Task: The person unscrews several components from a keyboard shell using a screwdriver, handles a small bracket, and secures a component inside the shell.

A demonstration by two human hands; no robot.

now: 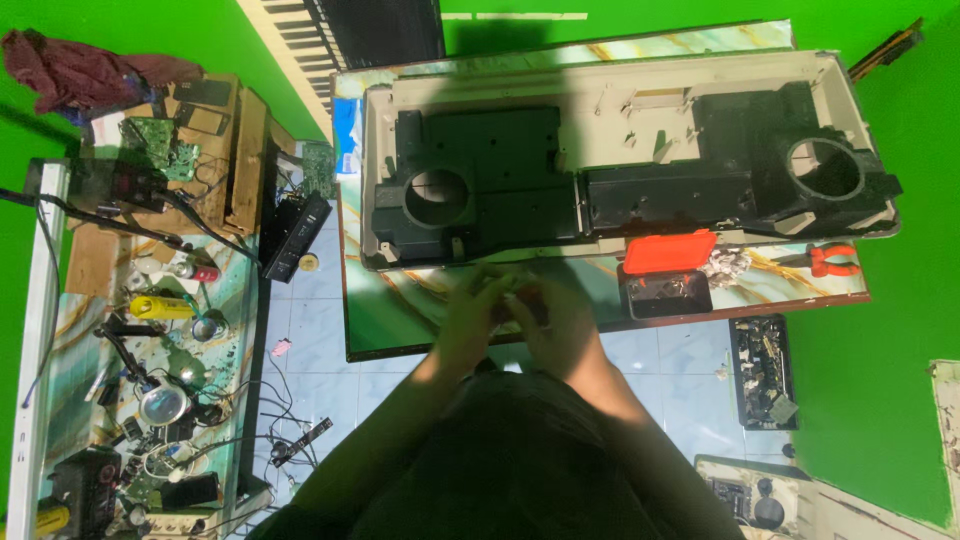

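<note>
My left hand [473, 312] and my right hand [560, 320] meet close together over the near edge of a low marble-patterned table [400, 310]. Both are blurred, and their fingers close around a small pale object [508, 293] that I cannot identify. Just beyond them lies a long beige casing [620, 110] with black inner parts and two round speaker holes, one at the left [438, 197] and one at the right [825, 168].
A small black box with an open red lid [668, 252] sits right of my hands, with orange pliers [832, 260] further right. A cluttered workbench [150, 330] with tools, wires and circuit boards stands at left. A black tray of parts [762, 370] lies on the tiled floor.
</note>
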